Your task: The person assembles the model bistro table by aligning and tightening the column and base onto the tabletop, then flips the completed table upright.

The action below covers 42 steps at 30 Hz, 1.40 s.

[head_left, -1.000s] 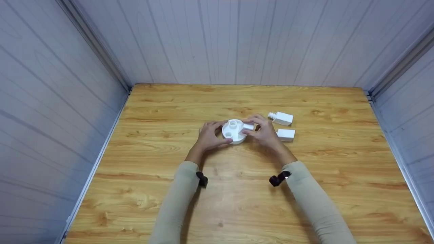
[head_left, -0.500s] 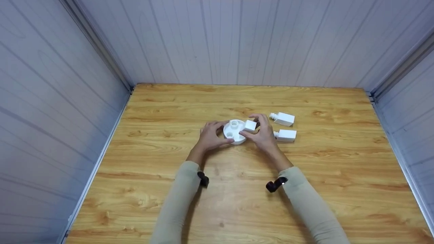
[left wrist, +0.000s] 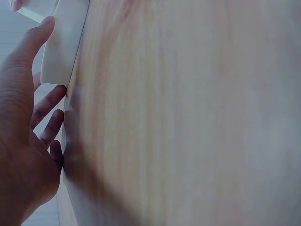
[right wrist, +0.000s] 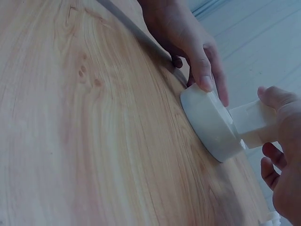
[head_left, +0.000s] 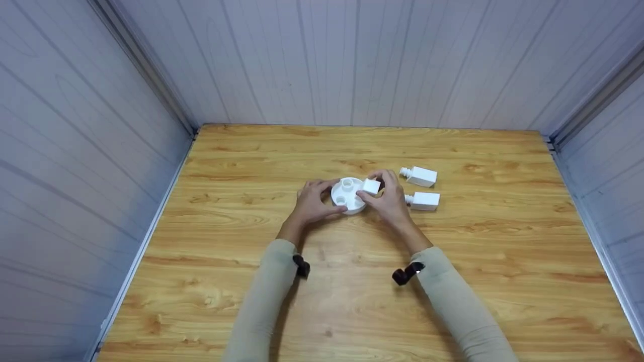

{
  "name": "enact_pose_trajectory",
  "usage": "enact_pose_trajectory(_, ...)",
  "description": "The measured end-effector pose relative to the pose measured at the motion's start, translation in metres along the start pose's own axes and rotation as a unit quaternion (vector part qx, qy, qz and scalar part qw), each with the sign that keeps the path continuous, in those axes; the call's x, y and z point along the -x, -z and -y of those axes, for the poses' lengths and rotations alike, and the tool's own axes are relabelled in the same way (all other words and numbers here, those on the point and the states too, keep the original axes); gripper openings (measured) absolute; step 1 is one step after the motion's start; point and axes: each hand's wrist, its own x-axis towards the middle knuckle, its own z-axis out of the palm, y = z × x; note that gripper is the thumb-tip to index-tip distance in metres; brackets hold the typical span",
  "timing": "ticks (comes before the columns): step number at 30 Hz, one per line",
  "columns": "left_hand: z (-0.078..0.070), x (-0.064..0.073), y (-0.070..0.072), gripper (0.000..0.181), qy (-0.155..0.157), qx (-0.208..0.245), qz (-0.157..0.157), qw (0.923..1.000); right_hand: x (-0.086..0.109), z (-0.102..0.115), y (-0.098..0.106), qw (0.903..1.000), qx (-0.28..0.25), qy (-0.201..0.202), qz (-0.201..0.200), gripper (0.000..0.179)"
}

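Since a second ago, the white square-sided plastic-looking bottle [head_left: 371, 186] has swung from leaning over to about upright, flat square end up; compared with half a second ago I see hardly any shift. Right hand [head_left: 391, 201] holds it, thumb and fingers pinched on opposite sides. Bottle is at the right part of the white round shallow disc [head_left: 351, 194] with raised ring sockets; its lower end is hidden, so I can't tell if it's seated. Left hand [head_left: 311, 202] has thumb and fingers spread wide, gripping the disc's rim on the wooden-grain tabletop [head_left: 327, 322]. My right-wrist feed shows bottle and disc close together. Two more white bottles lie just beyond the right hand, far one [head_left: 421, 176] and near one [head_left: 425, 200], necks pointing left.
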Motion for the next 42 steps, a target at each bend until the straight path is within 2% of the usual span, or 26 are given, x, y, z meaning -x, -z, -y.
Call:
enact_pose_trajectory(6, 0.001, 0.001, 0.000, 0.086, 0.003, -0.004, 0.004, 1.0000, -0.001, -0.003, 0.006, 0.9990, -0.001, 0.006, 0.045, 0.046)
enact_pose_trajectory(14, 0.001, 0.001, 0.001, 0.086, 0.001, -0.005, -0.003, 1.0000, 0.001, 0.003, 0.003, 0.9974, 0.062, 0.021, 0.031, 0.047)
enact_pose_trajectory(16, 0.000, 0.000, 0.002, 0.086, 0.000, -0.006, -0.004, 1.0000, -0.001, 0.005, 0.004, 0.9962, 0.073, 0.022, 0.043, 0.051)
enact_pose_trajectory(19, 0.000, -0.001, 0.001, 0.086, -0.001, -0.007, -0.004, 1.0000, -0.006, 0.005, 0.012, 0.9931, 0.057, 0.014, 0.102, 0.066)
enact_pose_trajectory(22, 0.000, -0.001, 0.001, 0.086, -0.003, -0.002, -0.002, 1.0000, -0.012, 0.005, 0.025, 0.9821, -0.004, 0.008, 0.188, 0.079)
enact_pose_trajectory(25, -0.001, 0.000, 0.002, 0.086, -0.006, 0.004, 0.000, 1.0000, -0.019, 0.002, 0.038, 0.9647, -0.063, 0.010, 0.255, 0.075)
enact_pose_trajectory(28, -0.001, 0.001, 0.002, 0.086, -0.005, 0.003, 0.002, 1.0000, -0.023, -0.002, 0.046, 0.9537, -0.084, 0.019, 0.288, 0.066)
enact_pose_trajectory(31, 0.000, 0.000, 0.001, 0.086, -0.002, 0.001, 0.002, 1.0000, -0.024, -0.004, 0.047, 0.9515, -0.080, 0.025, 0.296, 0.059)
enact_pose_trajectory(34, 0.000, 0.000, 0.001, 0.086, 0.000, 0.002, 0.000, 1.0000, -0.024, -0.004, 0.045, 0.9555, -0.058, 0.026, 0.288, 0.052)
enact_pose_trajectory(37, -0.001, -0.001, 0.001, 0.086, 0.000, 0.002, 0.000, 1.0000, -0.023, -0.003, 0.041, 0.9642, -0.021, 0.024, 0.263, 0.050)
enact_pose_trajectory(42, -0.001, -0.001, 0.000, 0.085, -0.001, -0.005, 0.000, 1.0000, -0.019, -0.001, 0.029, 0.9809, 0.018, 0.018, 0.193, 0.041)
